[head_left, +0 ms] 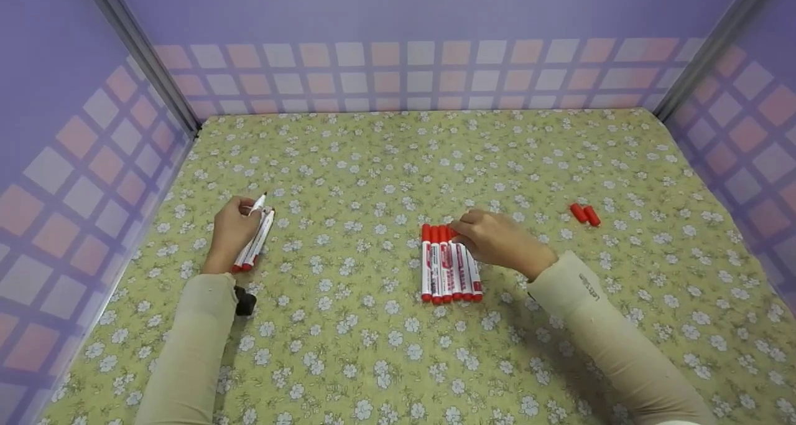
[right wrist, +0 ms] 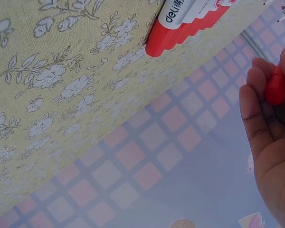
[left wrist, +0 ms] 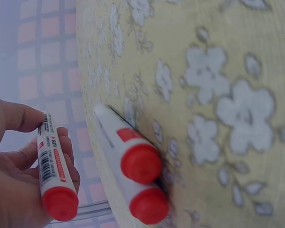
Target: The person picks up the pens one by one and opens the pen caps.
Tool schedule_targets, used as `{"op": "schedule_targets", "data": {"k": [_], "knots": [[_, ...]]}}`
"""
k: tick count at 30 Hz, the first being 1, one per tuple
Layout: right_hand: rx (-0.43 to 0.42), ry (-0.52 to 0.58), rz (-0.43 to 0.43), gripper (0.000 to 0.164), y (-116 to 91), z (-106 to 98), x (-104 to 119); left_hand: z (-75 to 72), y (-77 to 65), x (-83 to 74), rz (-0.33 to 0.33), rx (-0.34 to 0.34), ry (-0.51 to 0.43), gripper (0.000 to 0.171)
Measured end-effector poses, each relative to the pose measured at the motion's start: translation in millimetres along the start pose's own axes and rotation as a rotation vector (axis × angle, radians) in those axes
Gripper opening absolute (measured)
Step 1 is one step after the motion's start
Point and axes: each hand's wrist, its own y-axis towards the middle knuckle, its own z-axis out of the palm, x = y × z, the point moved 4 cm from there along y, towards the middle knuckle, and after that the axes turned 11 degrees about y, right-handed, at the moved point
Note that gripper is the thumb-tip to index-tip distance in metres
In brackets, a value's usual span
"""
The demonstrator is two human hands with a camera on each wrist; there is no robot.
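Observation:
My left hand (head_left: pixel 236 226) is at the left of the table, pinching an uncapped whiteboard marker (left wrist: pixel 57 166) with a white barrel and a red end. Its dark tip points away from me in the head view. Beside and below that hand, two more markers (left wrist: pixel 133 145) lie side by side on the cloth. The right hand (head_left: pixel 494 238) holds a red marker cap (right wrist: pixel 277 88) between thumb and fingers. It is over the cap end of a row of several red-capped markers (head_left: pixel 444 266), hiding the tops of the right-hand ones.
Two loose red caps (head_left: pixel 585 214) lie close together on the right part of the table. A yellow-green flowered cloth (head_left: pixel 348 350) covers the tabletop. Purple panels with pink and white squares (head_left: pixel 420 70) stand along the back and both sides.

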Motion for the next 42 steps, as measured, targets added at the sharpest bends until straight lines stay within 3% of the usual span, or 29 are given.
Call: {"op": "schedule_targets", "data": {"k": [8,15,27,33,42], "knots": [[-0.003,0.009,-0.008,0.016,-2,1,-1,0.0,1.9,13.2,-0.045,0.027,-0.004,0.042],[0.011,0.019,0.003,0.017,-2,1,-2,1.4,0.6,21.4,-0.068,0.098,0.008,0.046],[0.019,0.003,0.01,0.019,-3,0,-2,3.3,0.9,25.9,-0.109,0.166,0.037,0.049],[0.008,-0.003,0.005,0.018,-3,0,-2,4.1,0.8,28.5,-0.143,0.209,0.0,0.052],[0.011,-0.007,0.01,0.017,-3,0,-3,4.2,0.4,27.0,-0.102,0.17,0.064,0.05]]}}
